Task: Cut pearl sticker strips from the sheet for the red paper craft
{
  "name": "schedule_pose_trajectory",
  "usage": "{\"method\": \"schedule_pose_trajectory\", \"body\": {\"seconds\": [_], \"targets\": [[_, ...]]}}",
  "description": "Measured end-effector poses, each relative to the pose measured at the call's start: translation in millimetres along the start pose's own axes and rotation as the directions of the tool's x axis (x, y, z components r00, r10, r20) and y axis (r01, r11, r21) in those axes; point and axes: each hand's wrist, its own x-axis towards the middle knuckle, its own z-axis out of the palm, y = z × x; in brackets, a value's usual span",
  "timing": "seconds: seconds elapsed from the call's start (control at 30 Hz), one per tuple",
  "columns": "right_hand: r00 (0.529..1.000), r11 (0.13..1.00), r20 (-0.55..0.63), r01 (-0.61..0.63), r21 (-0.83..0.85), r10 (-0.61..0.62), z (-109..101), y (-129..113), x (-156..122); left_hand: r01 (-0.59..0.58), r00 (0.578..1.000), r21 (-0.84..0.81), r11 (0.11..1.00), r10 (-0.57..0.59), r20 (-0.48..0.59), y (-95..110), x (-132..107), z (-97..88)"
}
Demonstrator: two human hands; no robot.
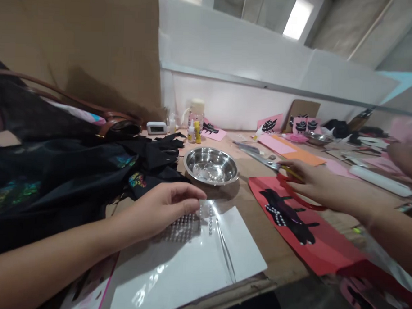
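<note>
My left hand point(172, 205) is at the clear sheet of pearl beads point(183, 230), thumb and fingers closed at its far edge. A white paper sheet point(168, 279) lies beneath the beads, and metal tweezers point(225, 252) rest on its right part. Over on the right, my right hand point(318, 183) is closed around scissors point(260, 157) with red handles; their blades point left and away from me. Below that hand lies a red card point(319, 253) with a black cutout point(286, 216) partly edged in pearls. A shiny steel bowl point(210, 166) stands between my hands, small bits inside.
Black fabric point(73, 177) and a bag with a brown strap point(117, 124) fill the left. Glue bottles point(194, 131) and a small digital clock point(157, 127) stand at the back. Orange card point(299, 151) and a white tube-like object point(381, 180) lie at right.
</note>
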Motion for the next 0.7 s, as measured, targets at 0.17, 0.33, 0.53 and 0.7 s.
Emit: {"method": "schedule_pose_trajectory", "body": {"seconds": [0.17, 0.33, 0.53, 0.7], "targets": [[1.000, 0.999, -0.008, 0.009, 0.034, -0.008, 15.9, -6.4, 56.4, 0.118, 0.993, -0.047, 0.992, -0.118, 0.006, 13.7, -9.0, 11.9], [0.999, 0.997, 0.029, 0.017, 0.074, -0.019, 39.0, -1.6, 81.2, 0.153, 0.988, -0.100, 0.983, -0.150, 0.030, 11.5, -13.2, 19.8], [0.995, 0.989, -0.046, 0.091, 0.118, -0.086, 38.0, -0.4, 61.8, 0.116, 0.988, 0.041, 0.992, -0.120, 0.099, 19.0, -19.3, 19.4], [0.976, 0.976, -0.180, 0.151, 0.154, -0.122, 29.6, -16.4, 3.3, 0.159, 0.972, -0.063, 0.985, -0.145, 0.184, 26.3, -26.9, 24.7]]}}
